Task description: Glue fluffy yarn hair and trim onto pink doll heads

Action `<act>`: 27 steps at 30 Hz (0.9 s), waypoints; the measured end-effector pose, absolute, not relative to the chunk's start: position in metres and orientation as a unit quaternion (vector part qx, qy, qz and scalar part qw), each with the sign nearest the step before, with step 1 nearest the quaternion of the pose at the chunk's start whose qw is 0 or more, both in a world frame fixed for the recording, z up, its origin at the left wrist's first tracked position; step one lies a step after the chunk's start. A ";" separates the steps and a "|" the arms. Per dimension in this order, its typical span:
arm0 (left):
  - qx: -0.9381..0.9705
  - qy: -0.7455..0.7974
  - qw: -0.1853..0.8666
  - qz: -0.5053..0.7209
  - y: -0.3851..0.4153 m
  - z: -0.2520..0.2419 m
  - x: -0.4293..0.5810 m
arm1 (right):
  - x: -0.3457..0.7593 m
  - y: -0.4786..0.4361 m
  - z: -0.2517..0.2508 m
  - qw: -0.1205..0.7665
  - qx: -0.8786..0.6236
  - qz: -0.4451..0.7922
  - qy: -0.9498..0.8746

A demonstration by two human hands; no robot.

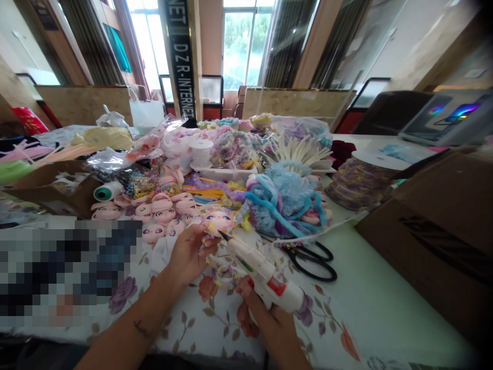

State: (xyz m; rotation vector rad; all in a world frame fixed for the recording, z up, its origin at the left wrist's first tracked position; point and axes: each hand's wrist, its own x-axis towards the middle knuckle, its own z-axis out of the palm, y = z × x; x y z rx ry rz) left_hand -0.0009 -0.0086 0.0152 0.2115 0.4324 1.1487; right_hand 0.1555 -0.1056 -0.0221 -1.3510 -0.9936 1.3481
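My left hand (192,253) is closed around a small doll head (219,220) with a pale face, painted eyes and yellow-pink fluffy trim about it. My right hand (258,304) grips a white hot glue gun (256,262) with a red part near its rear. The gun's dark nozzle points at the lower edge of the doll head; whether they touch I cannot tell. A strand of fluffy multicoloured yarn (223,275) hangs below my left fingers. Several pink doll heads (164,208) lie behind and left of my left hand.
Black-handled scissors (314,262) lie right of the glue gun. Behind them is a heap of blue fluffy yarn (285,195). A big cardboard box (431,226) stands at right, a yarn spool (360,177) beside it. A smaller box (57,190) stands at left. Flowered cloth (185,318) covers the table.
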 end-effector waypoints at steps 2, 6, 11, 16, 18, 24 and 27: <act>0.102 0.204 0.811 0.538 -0.009 0.016 -0.001 | 0.156 -0.106 -0.022 0.478 -0.547 0.556 -0.404; 0.104 0.213 0.809 0.539 -0.009 0.017 -0.001 | 0.155 -0.105 -0.024 0.483 -0.539 0.563 -0.399; 0.106 0.213 0.809 0.538 -0.010 0.017 -0.001 | 0.155 -0.105 -0.027 0.481 -0.543 0.565 -0.393; 0.113 0.197 0.813 0.536 -0.009 0.014 -0.002 | 0.155 -0.106 -0.027 0.488 -0.547 0.555 -0.393; 0.111 0.185 0.818 0.533 -0.008 0.013 -0.003 | 0.156 -0.106 -0.026 0.489 -0.543 0.556 -0.396; 0.108 0.184 0.819 0.532 -0.006 0.015 -0.003 | 0.157 -0.105 -0.026 0.474 -0.548 0.560 -0.402; 0.109 0.191 0.816 0.534 -0.007 0.016 -0.002 | 0.157 -0.104 -0.029 0.483 -0.531 0.566 -0.405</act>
